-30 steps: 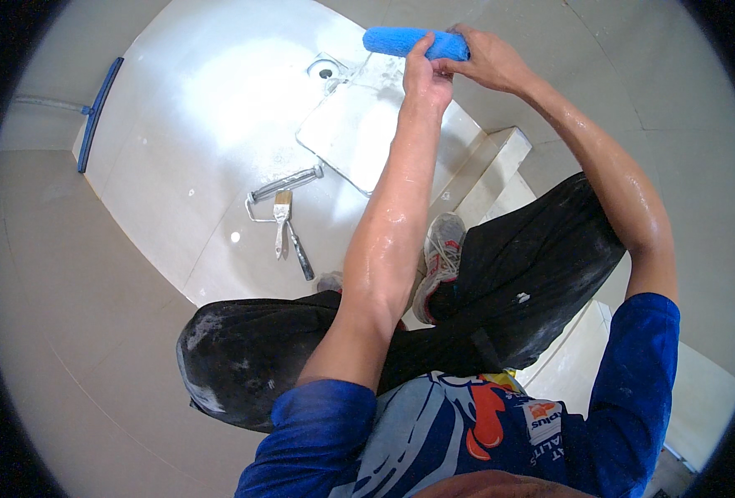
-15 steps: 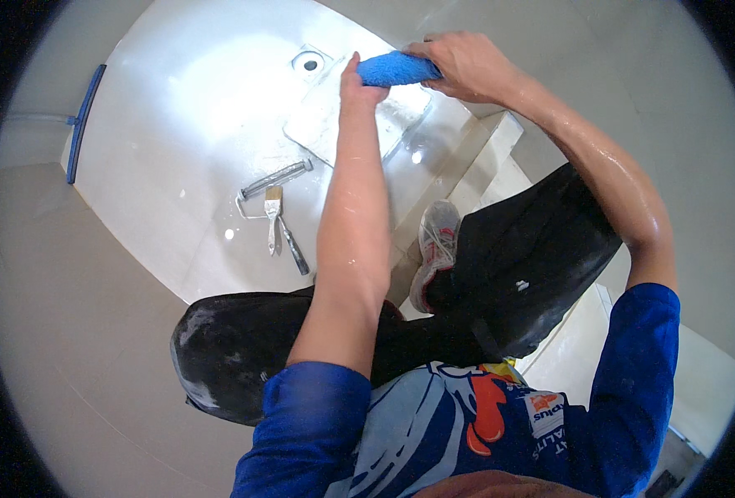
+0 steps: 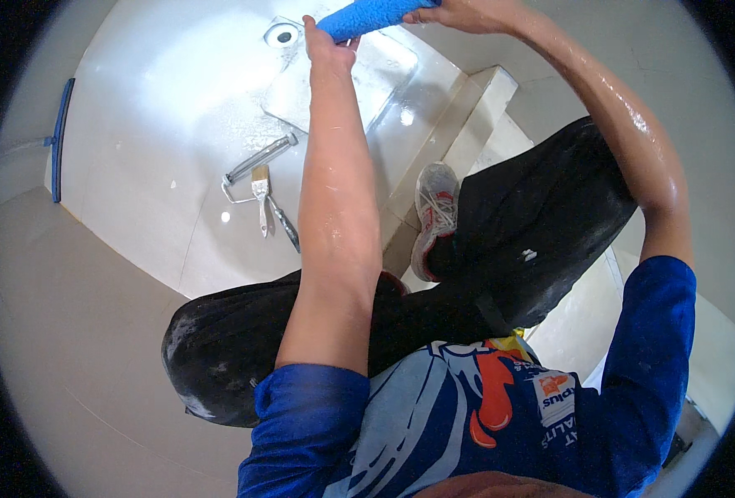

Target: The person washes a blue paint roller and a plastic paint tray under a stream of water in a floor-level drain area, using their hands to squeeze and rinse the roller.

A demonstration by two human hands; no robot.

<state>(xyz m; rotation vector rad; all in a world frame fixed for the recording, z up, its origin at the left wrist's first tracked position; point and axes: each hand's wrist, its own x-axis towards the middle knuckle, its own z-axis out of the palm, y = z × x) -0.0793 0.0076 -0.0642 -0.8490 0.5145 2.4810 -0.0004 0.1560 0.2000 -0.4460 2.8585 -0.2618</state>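
Note:
A fuzzy blue paint roller sleeve [image 3: 374, 18] stretches between my two hands at the top of the view, its right end higher. My left hand [image 3: 332, 46] is closed round the left end, thumb up. My right hand [image 3: 471, 15] grips the other end, partly cut off by the frame's edge. Both forearms are wet. Beneath the hands, a pale flat rectangular tray or sheet [image 3: 384, 79] lies on the wet floor. Left of my left forearm rest a bare roller frame [image 3: 261, 158] and a paintbrush [image 3: 260, 191], the brush lying across the frame's wire.
A round floor drain [image 3: 282, 35] in a square plate lies near my left hand. A blue squeegee [image 3: 62, 141] stands against the left wall. A tiled ledge [image 3: 442, 137] runs beside my shoe [image 3: 437, 212]. My bent knees are on both sides.
Both hands and the sleeve have moved up and left in the picture. The sleeve now tilts up to the right, and more of it shows. The floor things have shifted too as the view moved.

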